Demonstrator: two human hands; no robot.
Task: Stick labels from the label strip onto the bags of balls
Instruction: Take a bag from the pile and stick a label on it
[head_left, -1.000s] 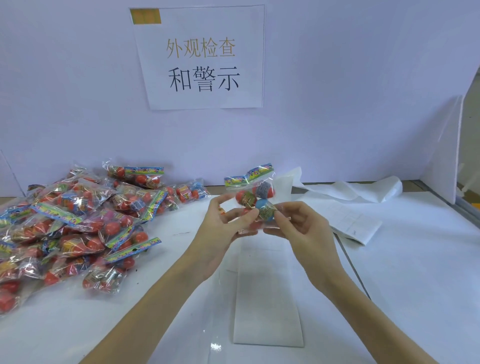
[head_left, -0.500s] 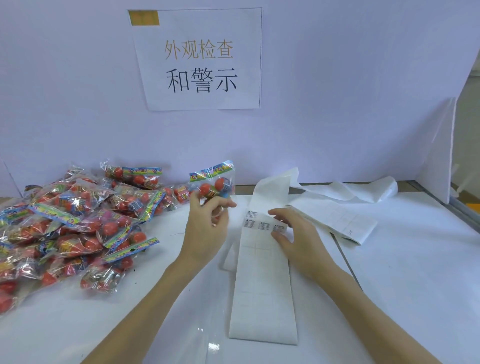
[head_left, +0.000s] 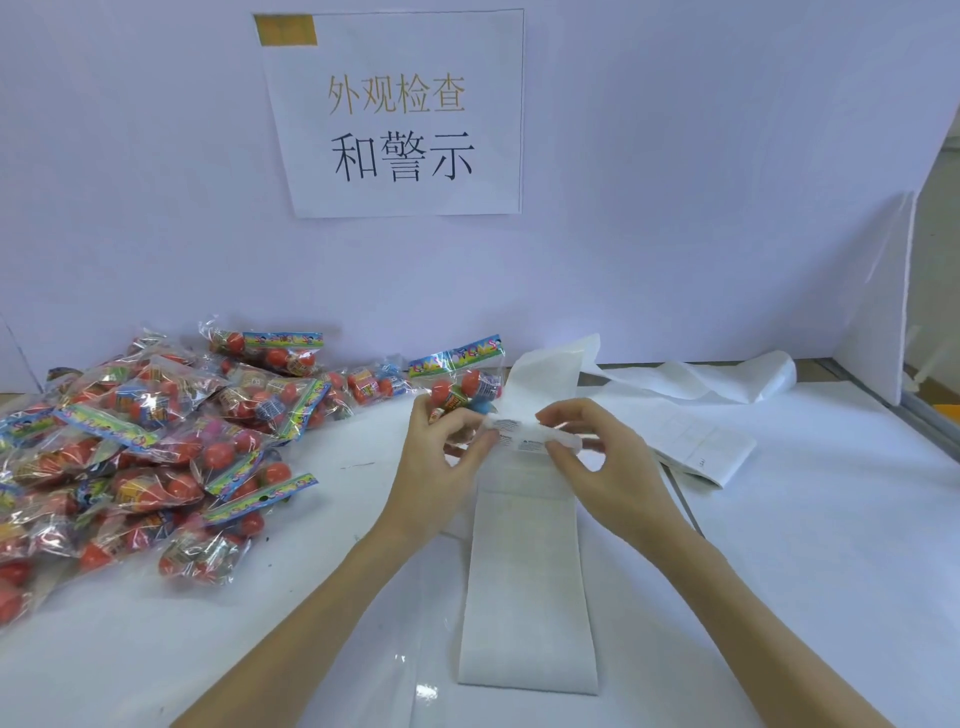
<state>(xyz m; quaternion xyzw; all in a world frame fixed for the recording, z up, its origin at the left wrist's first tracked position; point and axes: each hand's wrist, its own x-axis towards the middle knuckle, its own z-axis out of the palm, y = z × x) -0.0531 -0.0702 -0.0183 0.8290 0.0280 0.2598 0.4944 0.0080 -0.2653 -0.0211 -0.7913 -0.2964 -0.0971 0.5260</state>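
Left hand (head_left: 441, 447): fingers hold bag (head_left: 462, 384), just left of strip (head_left: 530, 545).
Right hand (head_left: 597, 457): fingers pinch label (head_left: 535, 441), just right of bag.

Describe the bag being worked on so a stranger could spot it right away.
Start at the paper sign on the back wall and drop to the table. Right of the heap of bags, the left hand holds one bag up, the only one off the table.

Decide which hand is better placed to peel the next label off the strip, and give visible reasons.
The right hand: its fingertips already pinch a small white printed label on the white paper label strip, while the left hand holds the clear bag of red balls.
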